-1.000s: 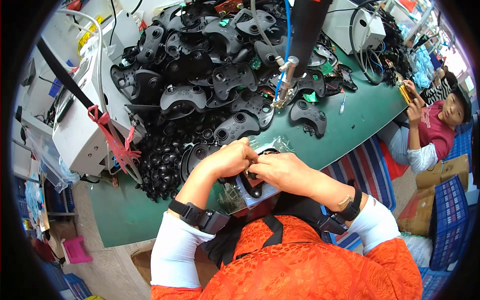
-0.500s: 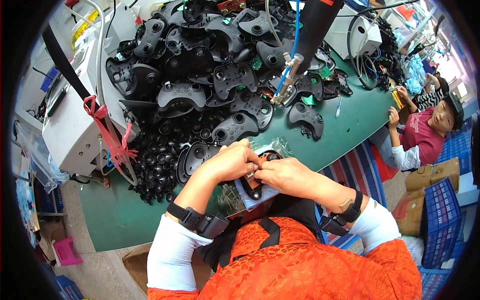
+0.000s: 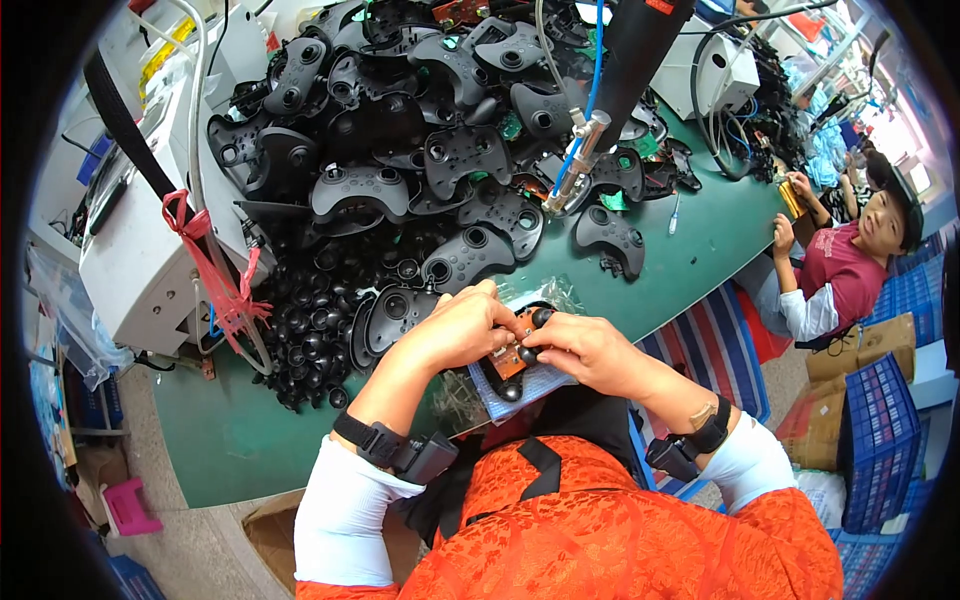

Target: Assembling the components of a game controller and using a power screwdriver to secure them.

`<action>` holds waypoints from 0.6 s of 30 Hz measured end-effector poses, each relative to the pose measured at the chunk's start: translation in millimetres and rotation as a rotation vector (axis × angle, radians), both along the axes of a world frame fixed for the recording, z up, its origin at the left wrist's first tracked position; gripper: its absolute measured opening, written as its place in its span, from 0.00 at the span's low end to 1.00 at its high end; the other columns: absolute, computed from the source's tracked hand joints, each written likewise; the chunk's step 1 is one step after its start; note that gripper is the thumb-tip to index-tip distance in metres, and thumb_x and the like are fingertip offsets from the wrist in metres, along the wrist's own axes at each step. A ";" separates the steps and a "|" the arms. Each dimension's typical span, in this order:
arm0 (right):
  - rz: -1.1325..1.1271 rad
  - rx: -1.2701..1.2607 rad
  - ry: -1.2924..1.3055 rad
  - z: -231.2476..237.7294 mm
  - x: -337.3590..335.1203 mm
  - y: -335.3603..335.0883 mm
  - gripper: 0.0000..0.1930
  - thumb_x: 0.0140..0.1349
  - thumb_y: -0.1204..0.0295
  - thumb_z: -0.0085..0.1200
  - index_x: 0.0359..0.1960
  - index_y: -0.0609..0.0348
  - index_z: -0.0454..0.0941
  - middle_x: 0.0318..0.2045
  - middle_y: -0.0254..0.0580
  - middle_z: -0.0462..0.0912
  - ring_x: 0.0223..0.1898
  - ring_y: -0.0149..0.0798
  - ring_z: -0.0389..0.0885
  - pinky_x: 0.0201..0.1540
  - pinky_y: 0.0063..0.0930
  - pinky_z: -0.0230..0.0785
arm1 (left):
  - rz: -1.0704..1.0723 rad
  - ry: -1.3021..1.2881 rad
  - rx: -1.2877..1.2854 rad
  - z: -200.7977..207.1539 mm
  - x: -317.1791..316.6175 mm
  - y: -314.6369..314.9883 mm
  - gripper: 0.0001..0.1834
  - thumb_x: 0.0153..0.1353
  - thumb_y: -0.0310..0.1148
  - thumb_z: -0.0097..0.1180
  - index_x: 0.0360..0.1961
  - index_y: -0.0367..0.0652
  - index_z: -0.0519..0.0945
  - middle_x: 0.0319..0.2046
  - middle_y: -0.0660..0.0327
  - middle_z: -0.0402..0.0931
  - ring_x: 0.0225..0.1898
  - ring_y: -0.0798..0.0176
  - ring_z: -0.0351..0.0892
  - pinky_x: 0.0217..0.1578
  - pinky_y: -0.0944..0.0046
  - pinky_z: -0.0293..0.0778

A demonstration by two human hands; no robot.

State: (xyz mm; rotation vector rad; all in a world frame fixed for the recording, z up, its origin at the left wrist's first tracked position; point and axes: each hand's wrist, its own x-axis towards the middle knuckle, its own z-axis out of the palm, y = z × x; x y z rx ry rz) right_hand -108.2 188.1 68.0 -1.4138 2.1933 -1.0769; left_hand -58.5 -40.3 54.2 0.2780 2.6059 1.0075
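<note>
A game controller shell with an orange circuit board (image 3: 511,362) lies in front of me on a pad of bluish-white bubble wrap (image 3: 545,384). My left hand (image 3: 468,326) is closed on its left side, thumb and fingertips at the board's upper edge. My right hand (image 3: 592,352) is pinched at the right side, its fingertips at a small round black thumbstick cap (image 3: 527,355). Other black knobs show at the shell's upper and lower ends. The fingers hide part of the board.
Black controller shells (image 3: 465,160) are piled across the green table (image 3: 250,450). A heap of black thumbstick caps (image 3: 312,335) lies left. A screwdriver (image 3: 675,215) lies right, near a hanging metal-tipped tool (image 3: 578,165). A white machine (image 3: 150,260) stands left; a co-worker (image 3: 850,260) sits right.
My right hand has drawn slightly right and down from the left fingertips, uncovering more of the orange board and a black thumbstick cap. My left hand stays nearly in place.
</note>
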 end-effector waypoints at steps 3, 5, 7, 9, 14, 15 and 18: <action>-0.027 -0.069 0.056 0.4 -3.2 -4.6 0.12 0.59 0.78 0.61 0.45 0.57 0.81 0.37 0.44 0.81 0.39 0.51 0.82 0.41 0.39 0.75 | 0.008 0.001 0.030 -2.9 -1.1 -1.1 0.13 0.61 0.38 0.62 0.45 0.50 0.88 0.39 0.56 0.72 0.49 0.54 0.74 0.49 0.53 0.70; -0.038 -0.008 0.119 4.4 -5.1 -5.4 0.12 0.58 0.76 0.61 0.45 0.56 0.80 0.36 0.43 0.80 0.39 0.50 0.82 0.40 0.39 0.75 | -0.007 -0.049 0.054 -6.6 -2.9 -1.7 0.14 0.60 0.36 0.60 0.46 0.54 0.89 0.44 0.57 0.72 0.53 0.53 0.73 0.53 0.50 0.65; 0.026 -0.005 0.184 2.5 -2.1 -11.0 0.13 0.58 0.75 0.61 0.45 0.54 0.80 0.35 0.42 0.80 0.38 0.49 0.82 0.40 0.39 0.76 | -0.017 -0.072 0.074 -11.3 -7.4 -4.7 0.14 0.59 0.35 0.59 0.46 0.53 0.88 0.44 0.55 0.72 0.52 0.52 0.74 0.53 0.50 0.67; 0.101 -0.041 0.304 -0.3 4.5 -22.4 0.11 0.58 0.72 0.61 0.43 0.54 0.79 0.33 0.41 0.79 0.37 0.47 0.83 0.37 0.39 0.77 | -0.025 -0.092 0.095 -15.3 -14.2 -8.6 0.15 0.59 0.33 0.58 0.47 0.51 0.88 0.45 0.54 0.73 0.52 0.52 0.74 0.53 0.51 0.68; 0.177 0.071 0.433 0.8 3.6 -37.8 0.08 0.57 0.70 0.60 0.37 0.55 0.77 0.32 0.41 0.79 0.36 0.45 0.83 0.35 0.40 0.78 | -0.183 -0.112 0.186 -4.8 -20.7 -12.0 0.17 0.56 0.23 0.51 0.46 0.40 0.86 0.38 0.46 0.73 0.46 0.45 0.72 0.51 0.54 0.69; 0.197 0.091 0.456 1.7 3.0 -39.5 0.08 0.57 0.70 0.60 0.36 0.55 0.76 0.31 0.41 0.79 0.36 0.45 0.83 0.35 0.39 0.78 | -0.179 -0.111 0.188 -7.8 -20.2 -13.0 0.17 0.56 0.23 0.51 0.46 0.40 0.86 0.38 0.46 0.73 0.46 0.45 0.72 0.51 0.54 0.69; 0.233 0.143 0.476 -2.4 0.0 -41.5 0.07 0.57 0.70 0.60 0.34 0.56 0.75 0.31 0.41 0.79 0.36 0.45 0.84 0.34 0.39 0.78 | -0.185 -0.059 0.208 -14.0 -20.2 -14.5 0.17 0.57 0.24 0.51 0.46 0.39 0.85 0.39 0.45 0.73 0.46 0.45 0.72 0.50 0.54 0.69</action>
